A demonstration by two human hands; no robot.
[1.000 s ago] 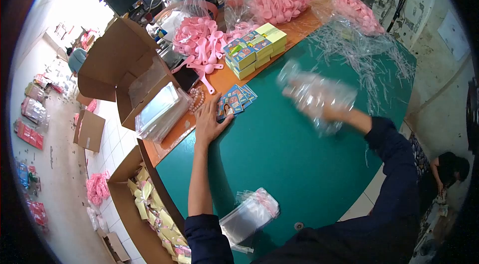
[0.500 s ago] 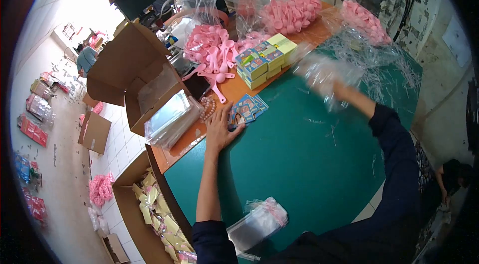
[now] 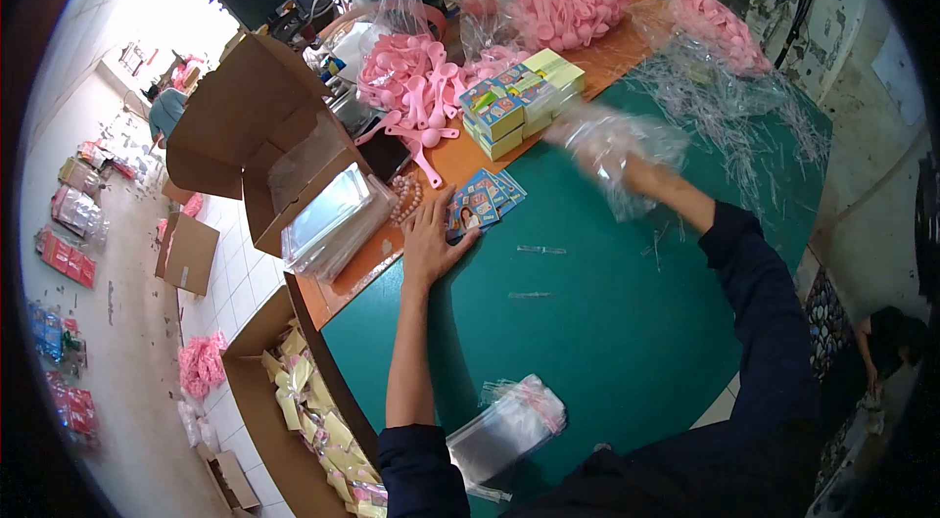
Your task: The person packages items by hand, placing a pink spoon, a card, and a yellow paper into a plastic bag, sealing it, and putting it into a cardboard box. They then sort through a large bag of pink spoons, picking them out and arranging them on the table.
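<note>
My left hand (image 3: 428,242) lies spread on the edge of the green table top (image 3: 587,322), its fingers beside and partly over some fanned blue cards (image 3: 487,197). My right hand (image 3: 602,154) is blurred and holds crumpled clear plastic (image 3: 641,151), just right of the stacked yellow and blue boxes (image 3: 519,102). Most of its fingers are hidden by the plastic. A stack of clear bags (image 3: 509,430) lies near my body. Thin clear strips (image 3: 541,250) lie on the green top.
Pink scoops (image 3: 416,87) are heaped behind the cards, with bagged ones (image 3: 573,17) further back. An open carton (image 3: 279,141) holds clear sleeves (image 3: 333,219). A lower carton (image 3: 257,376) holds packed items. Plastic scraps (image 3: 715,107) cover the back right. People are at the far left and right.
My right hand has moved left with the plastic, closer to the boxes. Two clear strips now show on the green top in front of the cards. My left hand has barely moved.
</note>
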